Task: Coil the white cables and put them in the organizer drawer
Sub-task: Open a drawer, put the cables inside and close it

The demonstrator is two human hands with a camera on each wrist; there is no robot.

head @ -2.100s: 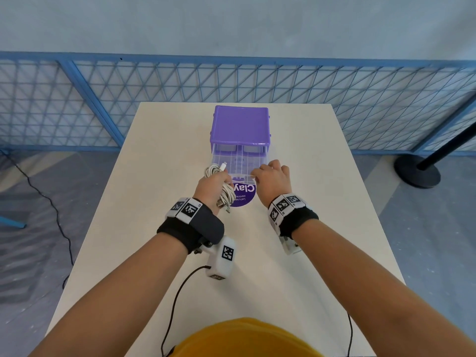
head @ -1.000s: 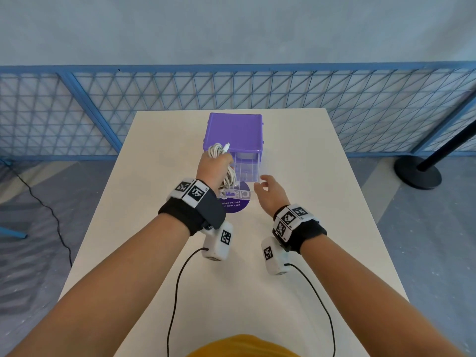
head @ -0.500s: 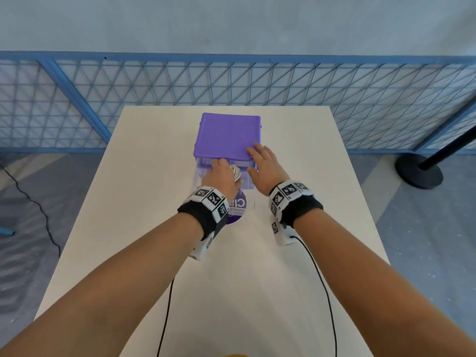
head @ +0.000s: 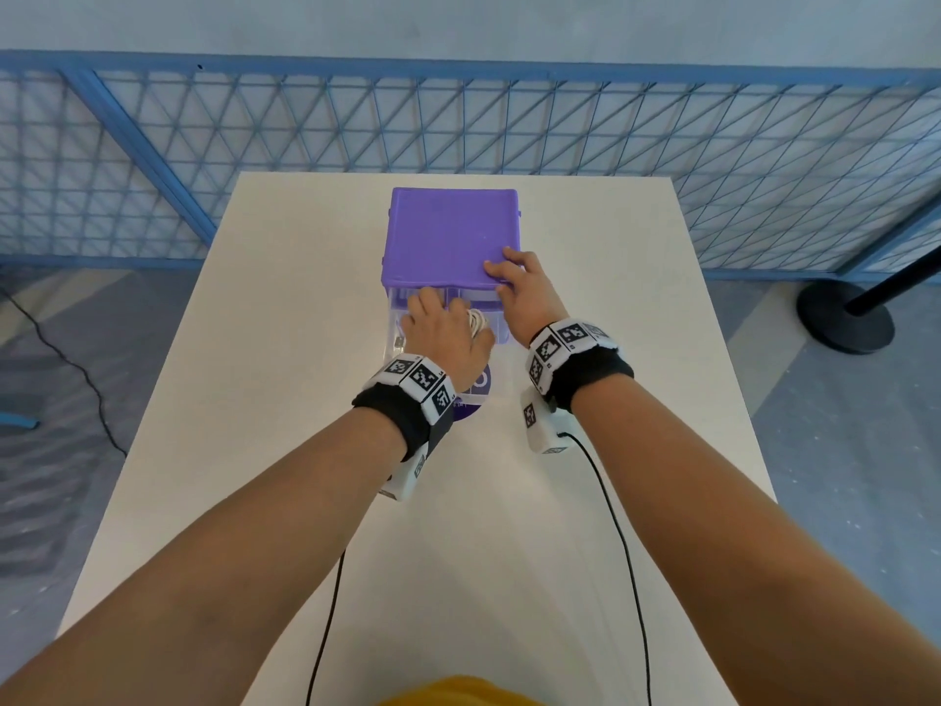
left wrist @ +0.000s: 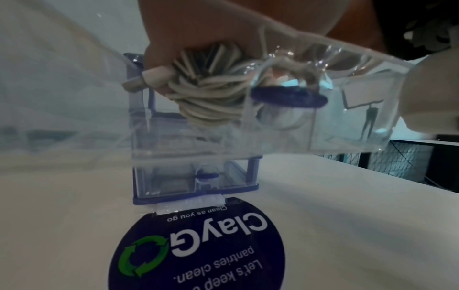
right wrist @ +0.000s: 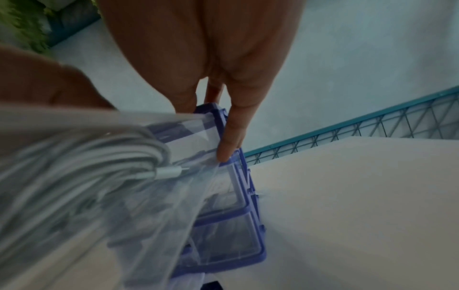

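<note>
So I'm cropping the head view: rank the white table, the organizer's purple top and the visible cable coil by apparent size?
1. White table, far the largest.
2. Organizer's purple top.
3. Cable coil, smallest; only a small part shows beside the left hand, which grips it inside the open drawer.

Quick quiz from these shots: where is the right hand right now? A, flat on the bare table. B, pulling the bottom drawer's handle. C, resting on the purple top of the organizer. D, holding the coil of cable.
C: the right hand lies with straight fingers on the front corner of the purple organizer, while the left hand holds the coiled white cables in the open top drawer.
</note>
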